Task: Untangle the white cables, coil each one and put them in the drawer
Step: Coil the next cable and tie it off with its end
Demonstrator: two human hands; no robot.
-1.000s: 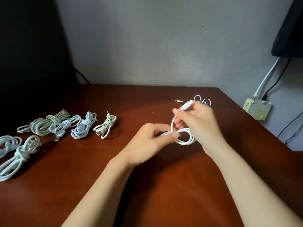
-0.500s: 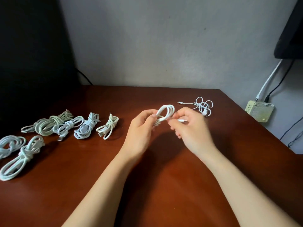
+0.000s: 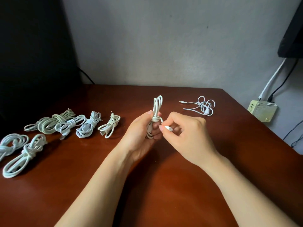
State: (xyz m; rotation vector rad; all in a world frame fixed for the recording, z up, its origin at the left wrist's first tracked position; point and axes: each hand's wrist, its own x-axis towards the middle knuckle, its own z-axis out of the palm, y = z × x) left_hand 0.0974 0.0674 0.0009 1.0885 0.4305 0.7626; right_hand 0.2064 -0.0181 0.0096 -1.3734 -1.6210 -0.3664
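Note:
My left hand (image 3: pixel 141 136) grips a coiled white cable (image 3: pixel 157 105) upright above the table's middle, its loops sticking up past my fingers. A turn of the cable is wrapped around the bundle's waist. My right hand (image 3: pixel 185 133) pinches the cable's free plug end (image 3: pixel 168 128) just right of the bundle. One loose, tangled white cable (image 3: pixel 204 106) lies on the table at the back right. Several coiled and tied white cables (image 3: pixel 88 124) lie in a row on the left. No drawer is in view.
The brown wooden table (image 3: pixel 164 185) ends at the right, where a beige power adapter (image 3: pixel 262 111) with white and black leads hangs on the wall. A dark object (image 3: pixel 32 54) stands at the back left. Two more coiled cables (image 3: pixel 24 154) lie at the far left edge.
The bundle has turned from lying flat to standing upright in my left hand. My right hand has wound the free end around its middle and now holds the plug beside it.

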